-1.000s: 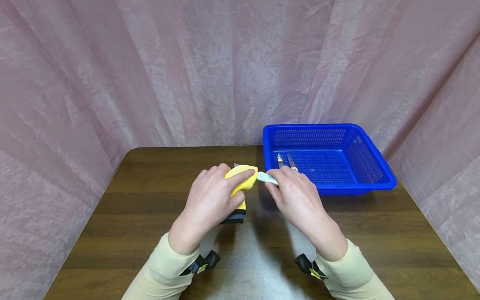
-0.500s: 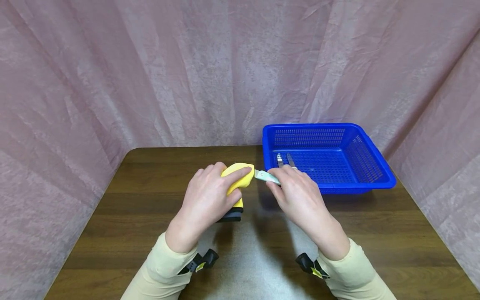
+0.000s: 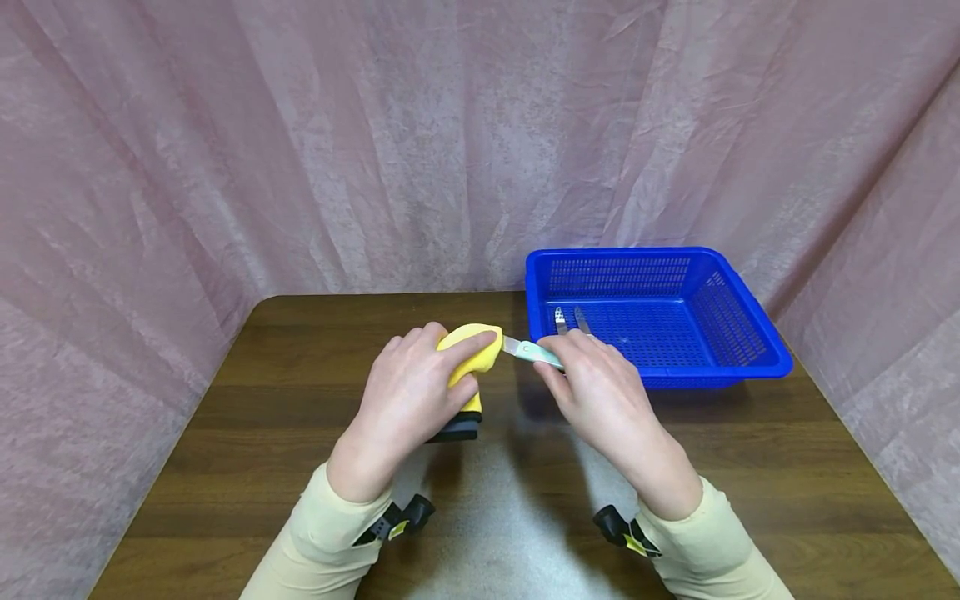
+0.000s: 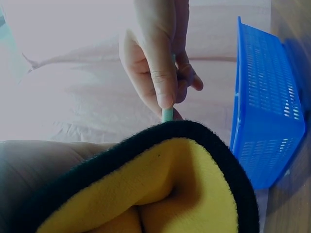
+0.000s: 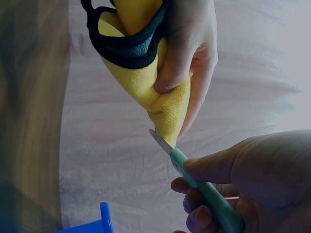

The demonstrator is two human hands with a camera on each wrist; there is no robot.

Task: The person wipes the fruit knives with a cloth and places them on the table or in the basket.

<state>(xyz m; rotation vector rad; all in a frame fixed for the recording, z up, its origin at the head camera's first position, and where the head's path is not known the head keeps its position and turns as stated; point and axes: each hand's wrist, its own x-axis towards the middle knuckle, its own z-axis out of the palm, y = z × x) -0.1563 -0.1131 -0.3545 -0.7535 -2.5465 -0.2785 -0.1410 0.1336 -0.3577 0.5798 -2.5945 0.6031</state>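
Observation:
My left hand (image 3: pixel 405 383) pinches a folded yellow cloth (image 3: pixel 483 358) with dark grey and black edging, thumb and fingers on either side. From the cloth's right end comes the metal blade (image 5: pixel 161 139) of a small knife. My right hand (image 3: pixel 603 396) grips its mint-green handle (image 3: pixel 538 353). In the right wrist view the cloth (image 5: pixel 133 82) lies right against the blade, partly covering it. The left wrist view mostly shows the cloth's black border (image 4: pixel 187 128), with the right hand (image 4: pixel 155 58) beyond it. Both hands are above the table.
A blue perforated basket (image 3: pixel 750 367) stands at the back right of the wooden table (image 3: pixel 300 350). Inside it lie two metal blades (image 3: pixel 582 318), one with a patterned surface; the right hand partly hides them. A pink curtain (image 3: pixel 465 150) hangs behind the table.
The left hand and cloth have shifted a little left, away from the right hand. More of the blade shows between cloth and handle. The right hand has barely moved, slightly to the right.

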